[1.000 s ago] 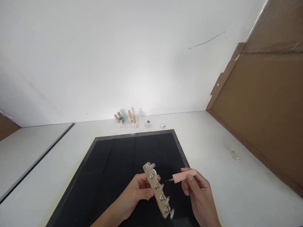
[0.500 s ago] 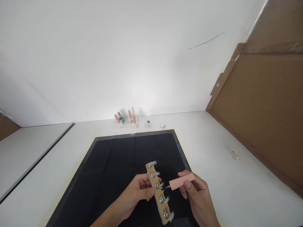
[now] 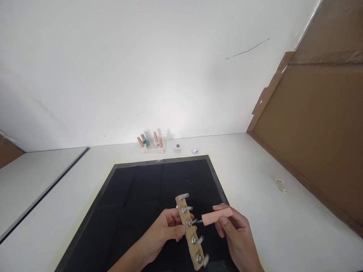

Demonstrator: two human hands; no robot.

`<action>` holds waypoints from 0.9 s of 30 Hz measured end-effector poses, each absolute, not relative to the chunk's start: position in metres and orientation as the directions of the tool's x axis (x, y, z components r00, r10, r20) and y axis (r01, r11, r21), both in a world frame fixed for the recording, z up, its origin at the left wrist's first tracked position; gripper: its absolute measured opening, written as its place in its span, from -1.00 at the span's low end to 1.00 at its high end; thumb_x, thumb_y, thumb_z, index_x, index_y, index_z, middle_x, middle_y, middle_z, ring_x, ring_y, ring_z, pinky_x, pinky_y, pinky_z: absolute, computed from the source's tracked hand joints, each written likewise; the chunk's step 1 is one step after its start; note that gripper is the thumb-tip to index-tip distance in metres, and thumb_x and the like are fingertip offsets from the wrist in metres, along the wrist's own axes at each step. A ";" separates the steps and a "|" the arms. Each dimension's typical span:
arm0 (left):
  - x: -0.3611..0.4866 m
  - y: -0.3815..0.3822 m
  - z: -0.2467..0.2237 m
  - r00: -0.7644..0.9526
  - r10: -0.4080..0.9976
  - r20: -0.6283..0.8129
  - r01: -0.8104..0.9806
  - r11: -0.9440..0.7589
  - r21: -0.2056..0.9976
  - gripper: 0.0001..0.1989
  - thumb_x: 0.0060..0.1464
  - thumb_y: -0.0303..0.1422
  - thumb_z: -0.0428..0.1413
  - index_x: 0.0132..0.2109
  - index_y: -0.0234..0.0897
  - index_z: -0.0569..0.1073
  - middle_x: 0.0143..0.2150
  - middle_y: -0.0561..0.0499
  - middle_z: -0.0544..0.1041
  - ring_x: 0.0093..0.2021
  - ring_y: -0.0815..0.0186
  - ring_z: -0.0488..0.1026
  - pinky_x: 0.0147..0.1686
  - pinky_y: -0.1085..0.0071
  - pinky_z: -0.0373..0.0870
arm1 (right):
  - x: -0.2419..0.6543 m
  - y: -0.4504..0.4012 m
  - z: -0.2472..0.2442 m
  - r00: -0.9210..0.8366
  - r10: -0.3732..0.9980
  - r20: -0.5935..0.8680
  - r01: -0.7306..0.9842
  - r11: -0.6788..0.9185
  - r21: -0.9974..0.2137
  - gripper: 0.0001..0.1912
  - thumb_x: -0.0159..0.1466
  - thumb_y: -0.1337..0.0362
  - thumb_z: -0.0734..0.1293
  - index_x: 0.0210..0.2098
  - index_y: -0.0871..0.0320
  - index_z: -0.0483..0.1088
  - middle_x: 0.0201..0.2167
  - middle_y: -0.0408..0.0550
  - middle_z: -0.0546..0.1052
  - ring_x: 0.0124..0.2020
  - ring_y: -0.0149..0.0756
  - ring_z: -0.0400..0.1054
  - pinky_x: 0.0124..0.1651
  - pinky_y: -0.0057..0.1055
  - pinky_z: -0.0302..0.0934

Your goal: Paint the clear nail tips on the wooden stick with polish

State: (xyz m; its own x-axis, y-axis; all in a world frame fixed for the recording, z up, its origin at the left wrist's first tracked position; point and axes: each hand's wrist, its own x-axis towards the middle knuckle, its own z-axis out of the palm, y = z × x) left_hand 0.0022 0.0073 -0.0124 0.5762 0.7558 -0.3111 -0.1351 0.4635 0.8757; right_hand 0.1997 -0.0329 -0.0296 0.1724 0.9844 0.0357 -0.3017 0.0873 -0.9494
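My left hand (image 3: 169, 229) is closed round the middle of a wooden nail tip stand (image 3: 193, 249), holding it tilted over the black mat. Several clear false nails (image 3: 206, 260) stick out along its right side, each on a round metal mount. Between thumb and fingers, my right hand (image 3: 236, 232) grips a nail polish brush with a pink cap handle (image 3: 217, 216). The dark brush end points left and meets, or nearly meets, the middle false nail (image 3: 194, 221). Whether the bristles touch it is too small to tell.
A black mat (image 3: 141, 196) with grey edging lies on the white table. Behind it stand several nail polish bottles (image 3: 161, 145) in a clear holder, an open bottle (image 3: 177, 148) and a small white dish (image 3: 195, 151). Two small round pieces (image 3: 279, 181) lie right, near a cardboard wall (image 3: 317, 132).
The brush has shifted slightly up and left, its tip now at the middle false nail rather than just below it. The wooden stand has moved a touch to the right.
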 end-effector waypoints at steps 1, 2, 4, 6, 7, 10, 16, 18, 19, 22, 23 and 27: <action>0.002 0.008 -0.013 0.575 0.755 -0.314 -0.137 0.468 0.873 -0.58 -0.26 -0.17 0.34 -0.23 -0.34 0.58 -0.37 -0.08 0.58 -0.51 0.45 0.26 -0.53 0.52 0.09 | 0.199 -0.033 -0.029 0.177 0.984 0.022 -0.300 0.075 -0.951 -0.73 0.09 0.05 0.42 -0.32 0.10 0.56 -0.67 -0.18 0.32 -0.67 -0.50 0.10 -0.60 -0.53 0.01; 0.002 0.008 -0.013 0.575 0.754 -0.318 -0.141 0.474 0.869 -0.57 -0.27 -0.17 0.34 -0.23 -0.34 0.58 -0.37 -0.08 0.58 -0.52 0.46 0.27 -0.53 0.52 0.09 | 0.199 -0.033 -0.029 0.182 0.983 0.010 -0.300 0.065 -0.952 -0.72 0.09 0.05 0.42 -0.32 0.10 0.56 -0.68 -0.18 0.32 -0.67 -0.49 0.10 -0.60 -0.53 0.01; 0.002 0.008 -0.013 0.579 0.749 -0.323 -0.149 0.486 0.861 -0.57 -0.27 -0.17 0.35 -0.23 -0.33 0.58 -0.37 -0.08 0.58 -0.51 0.45 0.28 -0.52 0.52 0.09 | 0.199 -0.032 -0.028 0.202 0.979 -0.012 -0.297 0.049 -0.954 -0.71 0.09 0.04 0.42 -0.32 0.11 0.55 -0.68 -0.19 0.32 -0.66 -0.49 0.10 -0.59 -0.53 0.02; 0.002 0.008 -0.013 0.582 0.745 -0.326 -0.155 0.495 0.855 -0.58 -0.27 -0.17 0.34 -0.23 -0.32 0.58 -0.37 -0.08 0.59 -0.50 0.44 0.30 -0.52 0.52 0.09 | 0.198 -0.032 -0.027 0.231 0.972 -0.034 -0.296 0.037 -0.955 -0.70 0.07 0.04 0.43 -0.33 0.12 0.54 -0.68 -0.20 0.30 -0.66 -0.49 0.09 -0.59 -0.53 0.01; 0.002 0.008 -0.013 0.582 0.746 -0.324 -0.157 0.494 0.855 -0.59 -0.26 -0.18 0.34 -0.24 -0.32 0.58 -0.37 -0.08 0.59 -0.50 0.45 0.29 -0.52 0.52 0.09 | 0.198 -0.031 -0.026 0.247 0.968 -0.044 -0.296 0.033 -0.955 -0.69 0.07 0.03 0.43 -0.33 0.12 0.53 -0.69 -0.20 0.29 -0.66 -0.49 0.09 -0.59 -0.53 0.01; 0.001 0.009 -0.014 0.582 0.751 -0.311 -0.164 0.483 0.860 -0.61 -0.25 -0.18 0.34 -0.25 -0.33 0.58 -0.37 -0.08 0.58 -0.52 0.46 0.27 -0.53 0.52 0.09 | 0.198 -0.031 -0.025 0.290 0.954 -0.072 -0.295 0.017 -0.955 -0.65 0.05 0.00 0.43 -0.33 0.16 0.52 -0.71 -0.22 0.26 -0.66 -0.48 0.08 -0.58 -0.52 0.00; 0.001 0.007 -0.014 0.585 0.748 -0.313 -0.177 0.494 0.851 -0.59 -0.24 -0.17 0.34 -0.23 -0.33 0.58 -0.37 -0.08 0.57 -0.50 0.45 0.28 -0.52 0.52 0.09 | 0.197 -0.031 -0.024 0.338 0.938 -0.080 -0.298 0.026 -0.954 -0.62 0.07 -0.03 0.41 -0.34 0.18 0.51 -0.73 -0.23 0.25 -0.67 -0.48 0.07 -0.58 -0.51 -0.01; 0.001 0.007 -0.013 0.585 0.748 -0.313 -0.181 0.497 0.848 -0.60 -0.23 -0.18 0.33 -0.24 -0.33 0.58 -0.37 -0.08 0.57 -0.49 0.44 0.28 -0.52 0.52 0.08 | 0.197 -0.031 -0.025 0.316 0.946 -0.071 -0.311 0.032 -0.950 -0.63 0.07 -0.03 0.41 -0.35 0.17 0.51 -0.73 -0.22 0.25 -0.68 -0.48 0.08 -0.60 -0.51 -0.02; 0.001 0.007 -0.013 0.584 0.749 -0.315 -0.184 0.499 0.847 -0.60 -0.23 -0.18 0.33 -0.24 -0.33 0.58 -0.37 -0.08 0.57 -0.49 0.45 0.27 -0.52 0.52 0.08 | 0.197 -0.032 -0.025 0.295 0.954 -0.063 -0.315 0.035 -0.948 -0.63 0.07 -0.02 0.41 -0.35 0.17 0.52 -0.73 -0.22 0.26 -0.68 -0.48 0.08 -0.60 -0.52 -0.01; 0.002 0.007 -0.011 0.582 0.747 -0.322 -0.178 0.504 0.845 -0.59 -0.24 -0.17 0.33 -0.24 -0.35 0.58 -0.39 -0.08 0.56 -0.51 0.46 0.25 -0.52 0.52 0.07 | 0.198 -0.032 -0.028 0.224 0.974 -0.028 -0.315 0.046 -0.948 -0.65 0.06 0.00 0.42 -0.34 0.16 0.54 -0.72 -0.20 0.27 -0.68 -0.48 0.09 -0.60 -0.52 0.00; 0.002 0.007 -0.011 0.582 0.746 -0.323 -0.176 0.503 0.846 -0.59 -0.24 -0.17 0.33 -0.24 -0.35 0.58 -0.39 -0.08 0.56 -0.51 0.46 0.25 -0.53 0.52 0.07 | 0.198 -0.033 -0.029 0.208 0.978 -0.016 -0.312 0.050 -0.949 -0.66 0.06 0.01 0.43 -0.33 0.15 0.54 -0.72 -0.20 0.28 -0.68 -0.48 0.09 -0.60 -0.52 0.01; 0.003 0.007 -0.010 0.584 0.745 -0.323 -0.175 0.504 0.846 -0.58 -0.25 -0.16 0.34 -0.25 -0.35 0.58 -0.39 -0.09 0.56 -0.52 0.46 0.25 -0.53 0.52 0.08 | 0.199 -0.032 -0.030 0.182 0.983 0.012 -0.289 0.065 -0.955 -0.71 0.08 0.05 0.42 -0.32 0.12 0.56 -0.68 -0.18 0.31 -0.67 -0.49 0.09 -0.61 -0.52 0.01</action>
